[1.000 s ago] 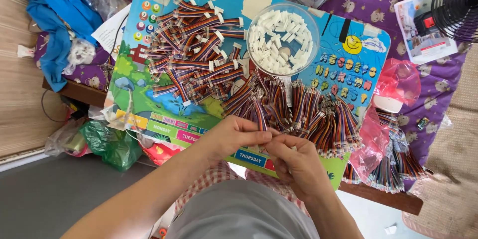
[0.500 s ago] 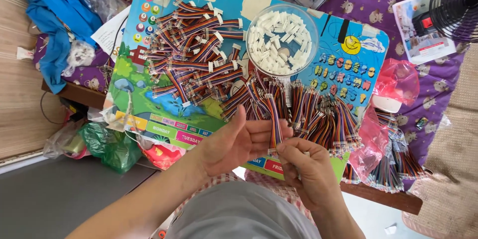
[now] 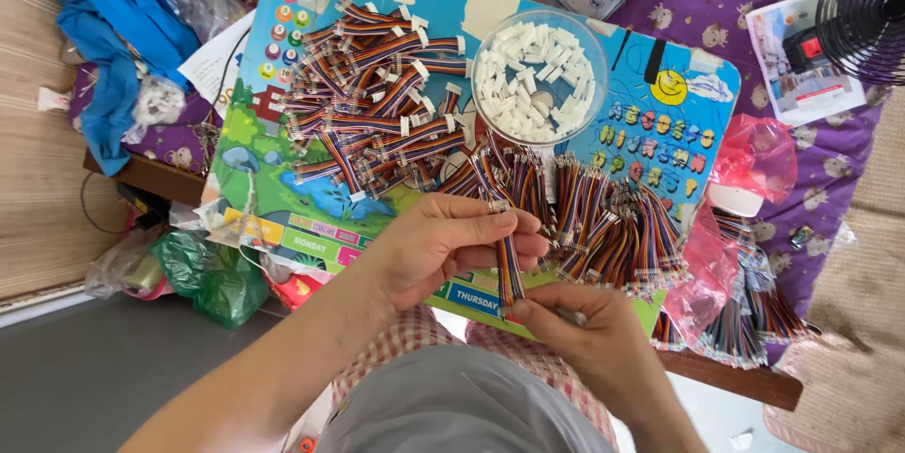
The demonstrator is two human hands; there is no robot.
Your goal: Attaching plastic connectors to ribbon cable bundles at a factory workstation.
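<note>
Head view, looking down over the lap. Left hand [image 3: 443, 246] comes in from lower left, forearm angled up and right, palm turned partly up, fingers curled and closed around the upper part of a short multicoloured ribbon cable [image 3: 509, 269]; thumb lies along the top near the cable's white connector end. Right hand [image 3: 580, 326] sits just below and right of it, back of hand toward the camera, fingers bent inward and pinching the cable's lower end. Cable runs roughly vertical between the two hands, held above the near edge of a colourful picture board [image 3: 283, 217] that covers the tabletop. On the board: a loose pile of finished cables with white connectors [image 3: 377, 114] at upper left, a row of bare-ended cables [image 3: 603, 217] just beyond the hands, and a clear round bowl of white connector housings [image 3: 539, 76] further back. A black fan [image 3: 863, 10] stands at the far right.
</note>
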